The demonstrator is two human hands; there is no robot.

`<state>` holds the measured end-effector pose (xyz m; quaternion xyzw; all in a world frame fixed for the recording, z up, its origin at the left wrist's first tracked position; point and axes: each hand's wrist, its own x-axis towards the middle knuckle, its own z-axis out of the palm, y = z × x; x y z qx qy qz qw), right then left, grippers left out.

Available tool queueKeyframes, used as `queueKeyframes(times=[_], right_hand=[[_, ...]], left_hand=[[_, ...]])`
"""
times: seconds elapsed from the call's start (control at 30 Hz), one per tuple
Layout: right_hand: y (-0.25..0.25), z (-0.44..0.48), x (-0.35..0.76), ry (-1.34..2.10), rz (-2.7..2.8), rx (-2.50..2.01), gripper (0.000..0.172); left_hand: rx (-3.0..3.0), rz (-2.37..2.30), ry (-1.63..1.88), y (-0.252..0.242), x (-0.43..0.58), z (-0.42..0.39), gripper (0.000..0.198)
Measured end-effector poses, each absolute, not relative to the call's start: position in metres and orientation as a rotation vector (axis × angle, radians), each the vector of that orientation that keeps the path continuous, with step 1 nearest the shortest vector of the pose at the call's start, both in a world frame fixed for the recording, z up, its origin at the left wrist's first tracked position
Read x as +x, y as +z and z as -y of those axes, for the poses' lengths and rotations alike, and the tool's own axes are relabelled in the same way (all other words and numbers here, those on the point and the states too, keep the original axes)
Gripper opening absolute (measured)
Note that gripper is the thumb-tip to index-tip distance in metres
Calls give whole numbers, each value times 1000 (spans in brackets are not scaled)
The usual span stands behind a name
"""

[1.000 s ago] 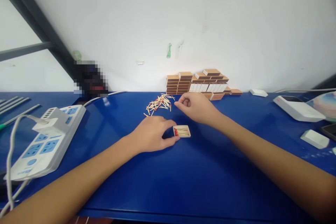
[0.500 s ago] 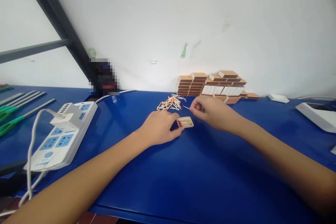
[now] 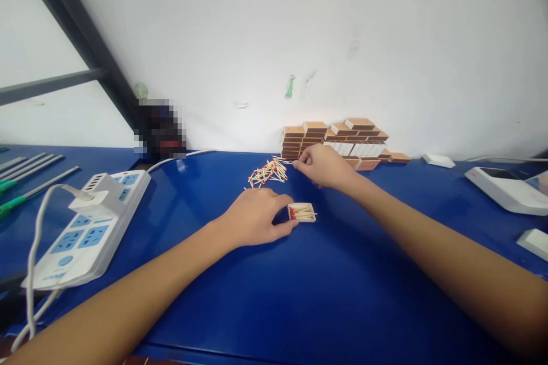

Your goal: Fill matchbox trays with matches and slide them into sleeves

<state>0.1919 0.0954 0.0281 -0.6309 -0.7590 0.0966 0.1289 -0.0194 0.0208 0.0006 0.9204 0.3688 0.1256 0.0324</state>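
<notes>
My left hand (image 3: 259,217) rests on the table with its thumb and forefinger gripping the left end of a small open matchbox tray (image 3: 314,206). Inside the tray lie several red-tipped matches (image 3: 303,214), heads to the left, and one pokes out past the right end. My right hand (image 3: 322,164) is farther back, fingers pinched together at the right edge of a loose match pile (image 3: 270,172). The end of a match appears between those fingertips, partly hidden by them.
Stacked matchboxes (image 3: 303,138) stand against the white wall behind my right hand. A white power strip (image 3: 96,234) with a plugged-in adapter and cable lies at left, beside green-handled tools (image 3: 17,202). White devices (image 3: 507,188) sit at right on the blue table (image 3: 274,296).
My right hand has moved back from near the tray to the pile's edge. The match it held is gone from that spot, and a match now sticks out of the tray. The view shifted slightly.
</notes>
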Motion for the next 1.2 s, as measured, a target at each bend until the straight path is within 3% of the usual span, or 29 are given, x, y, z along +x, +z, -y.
queueKeyframes(times=[0.27,0.57,0.77,0.93,1.2], right_hand=[[8,-122,180,120,2290,-1903,19],[19,-87,212,232,2404,-1895,25],[29,-30,230,534,2565,-1452,26],[23,-14,221,310,2686,-1472,17],[23,-13,216,347,2598,-1391,19]], left_hand=[[2836,-1208,372,3,-25,-30,35],[2839,-1253,370,3,-23,-29,35],[2819,-1246,386,3,-21,-27,34],[2835,-1197,377,5,-20,-25,37],[2874,-1137,337,3,-20,-24,38]])
